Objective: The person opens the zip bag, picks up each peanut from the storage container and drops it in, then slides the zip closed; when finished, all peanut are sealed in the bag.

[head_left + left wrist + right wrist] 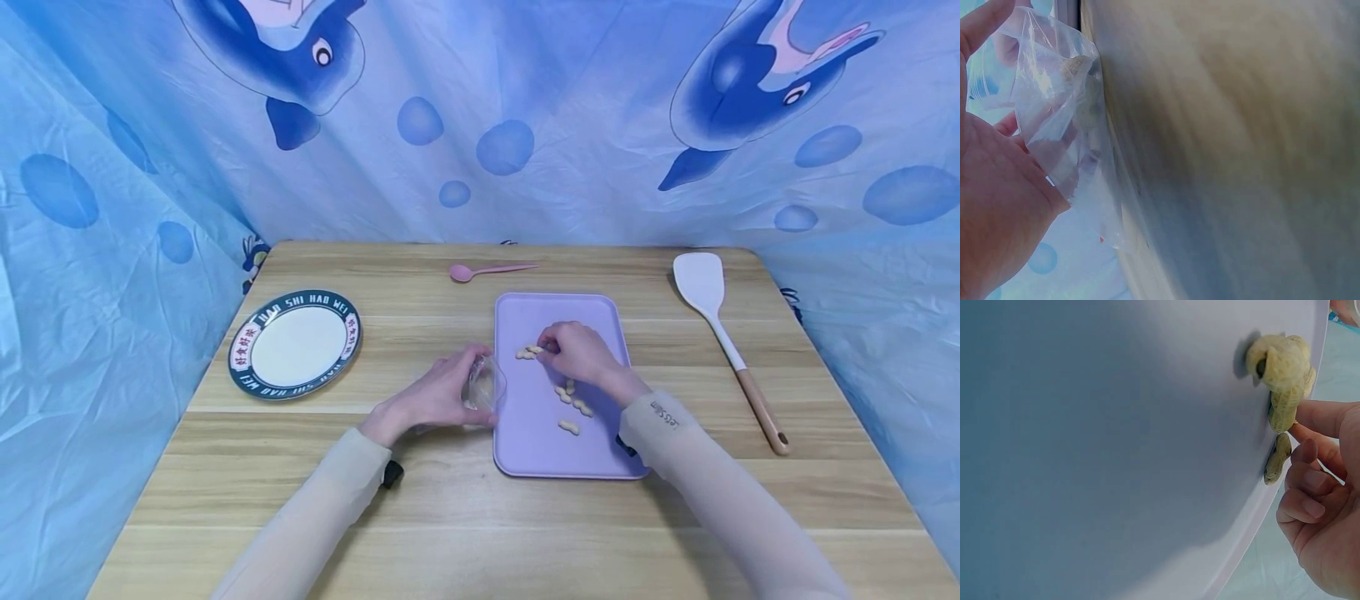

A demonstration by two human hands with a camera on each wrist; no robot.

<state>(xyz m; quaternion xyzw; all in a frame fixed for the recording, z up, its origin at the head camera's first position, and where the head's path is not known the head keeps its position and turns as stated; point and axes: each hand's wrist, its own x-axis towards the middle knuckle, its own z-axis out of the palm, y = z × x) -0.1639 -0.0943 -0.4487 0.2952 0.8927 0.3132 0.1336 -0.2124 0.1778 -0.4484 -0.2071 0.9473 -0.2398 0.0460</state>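
Note:
My left hand (441, 392) holds a clear plastic bag (483, 385) at the left edge of the purple tray (528, 450), thumb and fingers spread around its mouth, which faces the tray. A few pale lumps show through the film of the bag (1054, 106) in the left wrist view. Over the tray, my right hand (581, 352) pinches a peanut (1283, 411) between its fingertips, with its other fingers curled. More peanuts lie right beside it. Several unshelled peanuts (569, 427) are scattered nearer the tray's middle, below the right hand.
A white plate with a dark green patterned rim (251, 385) stands at the left. Behind the tray lies a pink spoon (462, 273). To the right is a white spatula (705, 287) with a wooden handle. A blue dolphin-print curtain (585, 192) hangs behind the wooden table (450, 533).

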